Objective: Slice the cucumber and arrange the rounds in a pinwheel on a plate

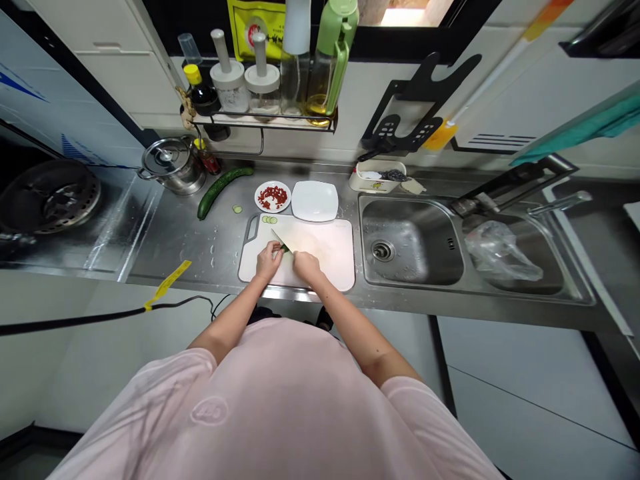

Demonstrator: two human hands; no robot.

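Observation:
Over the white cutting board [330, 247], my right hand [306, 267] is closed round the handle of a knife [279, 238], its blade pointing away to the upper left. Close beside the blade, my left hand [269, 259] is closed on a small green piece of cucumber [285, 248], mostly hidden by the fingers. Several cucumber slices [269, 219] lie in a row at the board's upper left. One more slice [237, 209] rests on the steel counter. A whole cucumber [220, 190] lies further left, apart from my hands.
Behind the board stand a plate of chopped red pieces [273, 195] and a square white plate [315, 200]. A steel pot [173, 167] is at the left, a sink [410, 240] at the right. A rack [270, 123] of jars and bottles hangs above.

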